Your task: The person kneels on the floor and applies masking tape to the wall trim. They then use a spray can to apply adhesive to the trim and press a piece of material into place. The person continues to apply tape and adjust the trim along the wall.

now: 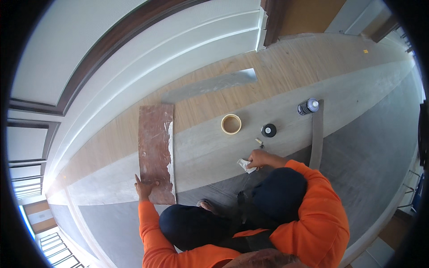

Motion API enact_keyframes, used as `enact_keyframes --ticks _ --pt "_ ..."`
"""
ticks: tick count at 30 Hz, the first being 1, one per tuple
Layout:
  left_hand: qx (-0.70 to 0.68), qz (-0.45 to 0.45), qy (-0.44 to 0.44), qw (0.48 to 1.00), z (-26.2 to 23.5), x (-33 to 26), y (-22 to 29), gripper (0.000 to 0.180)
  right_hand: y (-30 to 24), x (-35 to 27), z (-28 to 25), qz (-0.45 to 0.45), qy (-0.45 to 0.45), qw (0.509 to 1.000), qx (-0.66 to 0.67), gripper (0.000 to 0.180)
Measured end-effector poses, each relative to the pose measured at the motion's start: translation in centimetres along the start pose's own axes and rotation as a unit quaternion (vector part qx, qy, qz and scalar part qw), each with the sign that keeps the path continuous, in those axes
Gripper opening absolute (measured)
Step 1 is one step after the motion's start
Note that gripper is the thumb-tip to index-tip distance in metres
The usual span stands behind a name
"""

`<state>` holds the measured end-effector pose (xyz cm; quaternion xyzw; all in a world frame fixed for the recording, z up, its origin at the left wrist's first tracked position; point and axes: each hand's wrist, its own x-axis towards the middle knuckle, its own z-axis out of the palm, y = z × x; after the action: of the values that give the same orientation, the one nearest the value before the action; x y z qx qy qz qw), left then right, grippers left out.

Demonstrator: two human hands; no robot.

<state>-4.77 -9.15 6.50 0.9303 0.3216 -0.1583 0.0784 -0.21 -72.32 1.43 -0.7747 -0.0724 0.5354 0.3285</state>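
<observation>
My left hand (pixel 145 187) lies at the left edge of a reddish-brown board (pixel 155 147), near its close end. Its thumb rests on the board's face and a finger points away along the edge, spread apart from the thumb. White flakes or torn backing show along the board's right side. In front of my right knee, my right hand (pixel 260 159) is closed on a crumpled white cloth or tissue (pixel 246 165), low over the floor. Just beyond it lies a small piece with a pale and a dark end (pixel 259 142), too small to name.
A cream tape roll (pixel 223 124), a round black lid-like piece (pixel 269 130) and a tilted spray can (pixel 307 106) are on the grey floor strip. Beside the can runs a long grey strip (pixel 317 134). A shiny grey strip (pixel 210 85) lies near the white panelled wall (pixel 178 49).
</observation>
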Motion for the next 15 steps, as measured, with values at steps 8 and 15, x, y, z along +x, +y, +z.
enact_keyframes --ticks 8,15 --pt "-0.094 0.078 -0.020 0.992 -6.2 -5.2 2.6 0.107 -1.3 -0.3 -1.1 0.015 -0.028 0.999 0.016 0.049" --pt "-0.113 0.101 -0.161 0.975 -6.0 -6.9 3.8 0.048 0.0 1.7 -0.3 0.025 -0.047 0.999 -0.008 0.048"
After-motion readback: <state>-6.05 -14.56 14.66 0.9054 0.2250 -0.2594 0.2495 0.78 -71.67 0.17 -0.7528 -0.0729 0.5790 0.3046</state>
